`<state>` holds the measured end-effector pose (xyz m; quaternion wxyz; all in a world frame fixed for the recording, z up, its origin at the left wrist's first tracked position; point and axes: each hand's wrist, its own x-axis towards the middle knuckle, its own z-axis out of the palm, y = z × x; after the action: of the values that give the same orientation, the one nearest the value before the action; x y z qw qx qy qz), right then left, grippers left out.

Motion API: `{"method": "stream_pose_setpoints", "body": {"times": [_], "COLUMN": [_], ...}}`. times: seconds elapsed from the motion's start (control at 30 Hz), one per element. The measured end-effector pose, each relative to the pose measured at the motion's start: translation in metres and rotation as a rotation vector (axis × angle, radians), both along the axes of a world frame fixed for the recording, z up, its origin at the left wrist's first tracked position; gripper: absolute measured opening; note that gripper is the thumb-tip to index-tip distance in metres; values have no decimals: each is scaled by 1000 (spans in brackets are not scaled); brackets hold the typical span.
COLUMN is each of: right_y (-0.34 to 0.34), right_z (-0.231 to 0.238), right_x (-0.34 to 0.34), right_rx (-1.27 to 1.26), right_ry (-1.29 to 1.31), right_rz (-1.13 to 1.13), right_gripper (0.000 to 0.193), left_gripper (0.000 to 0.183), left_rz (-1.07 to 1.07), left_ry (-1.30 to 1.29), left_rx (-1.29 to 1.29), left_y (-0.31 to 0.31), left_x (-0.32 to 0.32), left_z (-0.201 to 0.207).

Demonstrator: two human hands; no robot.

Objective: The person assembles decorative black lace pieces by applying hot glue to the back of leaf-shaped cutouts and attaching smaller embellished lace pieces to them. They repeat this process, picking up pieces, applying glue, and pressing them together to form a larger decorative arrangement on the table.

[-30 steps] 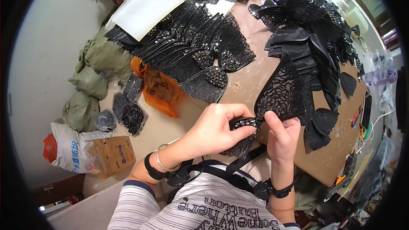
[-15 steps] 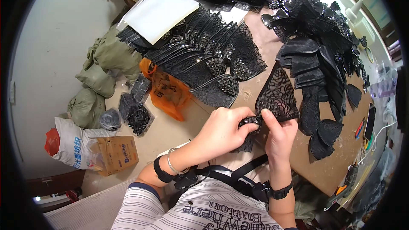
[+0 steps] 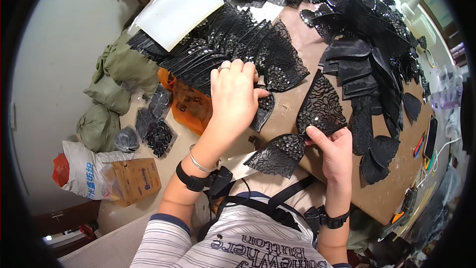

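My right hand (image 3: 329, 149) pinches a pair of black sequined lace bra cups between thumb and fingers. One lace cup (image 3: 321, 101) stands above the thumb, and the other cup (image 3: 277, 156) hangs out to the left; they meet at a narrow point beside the thumb. My left hand (image 3: 235, 92) is at the near edge of a spread stack of similar black lace cups (image 3: 198, 62). Its fingers curl over the stack, and the thumb rests on a sequined cup (image 3: 265, 111). The fingertips are hidden beneath the hand.
A white board (image 3: 178, 17) lies on the stack. To the right are overlapping black fabric pieces (image 3: 357, 84) and a heap of sequined pieces (image 3: 362, 17) on the brown tabletop (image 3: 367, 198). An orange bag (image 3: 191, 109), a cardboard box (image 3: 134, 181) and green sacks (image 3: 104, 124) sit left.
My left hand has moved from the joined cups up and left onto the stack. The left cup now hangs spread out from my right hand, which keeps its pinch.
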<state>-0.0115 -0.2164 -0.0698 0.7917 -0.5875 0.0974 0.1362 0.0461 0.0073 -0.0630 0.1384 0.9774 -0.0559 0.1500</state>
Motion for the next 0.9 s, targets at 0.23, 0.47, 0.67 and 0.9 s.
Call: {"method": "stream_pose_setpoints", "body": {"times": [0.23, 0.47, 0.67, 0.9], "right_y": [4, -1, -12, -3], "right_z": [-7, -1, -3, -3], "right_x": [4, 2, -5, -2], "right_rx": [32, 52, 156, 220], "right_ry": [10, 33, 107, 140], "right_rz": [5, 33, 9, 39], "right_gripper": [15, 20, 24, 26], "left_gripper": [30, 28, 32, 45], "left_rz": [12, -41, -158, -52], "left_ry": [-27, 15, 239, 327], "left_rx": [210, 173, -333, -489], "left_y": [-15, -14, -17, -10], "left_x": [-4, -12, -19, -14], "left_z": [-14, -3, 14, 18]}}
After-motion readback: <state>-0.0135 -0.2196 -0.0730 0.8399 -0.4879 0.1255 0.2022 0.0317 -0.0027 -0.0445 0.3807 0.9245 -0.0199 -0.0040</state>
